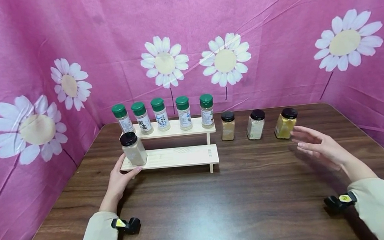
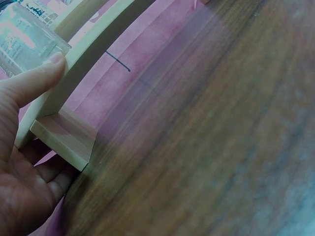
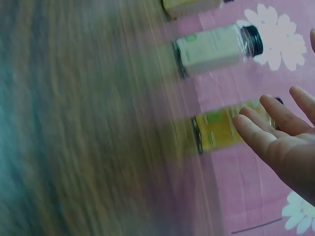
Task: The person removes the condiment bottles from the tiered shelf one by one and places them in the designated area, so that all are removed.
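Note:
A two-tier wooden spice rack (image 1: 181,157) stands on the table. On the left end of its lower shelf is a black-lidded jar (image 1: 135,154) of pale powder. My left hand (image 1: 119,182) grips that end of the rack, thumb along the front edge by the jar's base; in the left wrist view the other fingers (image 2: 47,169) curl beneath the board beside the leg. My right hand (image 1: 323,148) hovers with fingers spread and holds nothing. Its fingertips are close to a jar of yellow powder (image 1: 284,126), which they partly overlap in the right wrist view.
Several green-capped shakers (image 1: 162,118) line the rack's upper shelf. Right of the rack stand a jar of tan powder (image 1: 227,128) and a jar of pale green contents (image 1: 256,126). A pink flowered cloth (image 1: 190,21) hangs behind the brown wooden table (image 1: 220,209).

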Demonstrator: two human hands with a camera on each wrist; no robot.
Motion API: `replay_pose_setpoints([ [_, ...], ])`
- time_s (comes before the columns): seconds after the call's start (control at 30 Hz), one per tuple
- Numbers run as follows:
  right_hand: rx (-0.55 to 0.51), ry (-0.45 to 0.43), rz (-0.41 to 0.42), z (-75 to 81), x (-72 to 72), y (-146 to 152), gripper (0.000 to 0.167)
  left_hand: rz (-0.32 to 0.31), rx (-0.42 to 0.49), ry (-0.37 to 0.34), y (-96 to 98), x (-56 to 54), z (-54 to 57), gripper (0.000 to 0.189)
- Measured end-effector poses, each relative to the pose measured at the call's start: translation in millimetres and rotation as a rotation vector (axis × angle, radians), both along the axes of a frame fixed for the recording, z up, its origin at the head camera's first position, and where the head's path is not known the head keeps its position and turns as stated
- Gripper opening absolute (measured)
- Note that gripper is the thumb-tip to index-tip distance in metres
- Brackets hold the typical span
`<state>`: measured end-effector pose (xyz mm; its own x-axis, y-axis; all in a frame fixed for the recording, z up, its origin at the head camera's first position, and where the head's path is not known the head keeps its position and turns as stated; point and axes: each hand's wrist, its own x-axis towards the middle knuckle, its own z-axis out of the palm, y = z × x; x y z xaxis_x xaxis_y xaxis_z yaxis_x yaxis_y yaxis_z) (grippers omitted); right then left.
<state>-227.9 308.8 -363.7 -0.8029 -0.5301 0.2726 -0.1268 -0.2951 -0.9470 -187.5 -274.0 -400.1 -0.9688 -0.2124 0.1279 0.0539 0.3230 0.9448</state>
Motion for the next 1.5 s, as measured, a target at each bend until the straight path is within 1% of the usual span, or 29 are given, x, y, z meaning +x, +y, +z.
replay_pose_setpoints([
  [0.1, 0.020, 0.026, 0.005, 0.0, 2.9, -6, 0.052, -0.002, 0.001, 0.000, 0.4, -0.4, 0.0, 0.080],
  [0.2, 0.022, 0.045, 0.032, 0.2, 5.0, -14, 0.052, -0.003, -0.001, -0.004, 0.7, -0.5, 0.4, 0.080],
  [0.4, 0.050, 0.117, 0.073, 4.7, 5.5, -34, 0.051, 0.000, -0.010, -0.011, 1.1, -1.7, 0.0, 0.080],
  [0.6, 0.031, 0.136, 0.120, 8.8, 4.3, -56, 0.051, -0.003, -0.017, -0.010, 1.7, -2.7, -0.7, 0.080],
  [0.93, 0.091, 0.182, 0.095, 11.4, 5.1, -93, 0.050, 0.004, -0.013, 0.000, 1.6, -1.2, -0.2, 0.080],
  [1.07, 0.156, 0.208, 0.058, 12.0, 5.4, -110, 0.050, 0.005, -0.005, -0.004, 2.1, -0.4, 0.7, 0.080],
  [1.27, 0.270, 0.195, 0.008, 12.4, 7.0, -132, 0.051, 0.009, -0.012, -0.025, 1.6, 0.0, 0.7, 0.081],
  [1.37, 0.274, 0.173, 0.019, 12.0, 5.7, -142, 0.052, 0.014, -0.018, -0.031, 0.9, 0.2, 0.6, 0.082],
  [1.5, 0.230, 0.117, 0.071, 10.5, 3.0, -156, 0.053, 0.020, -0.024, -0.034, 0.6, 0.8, 1.2, 0.082],
])
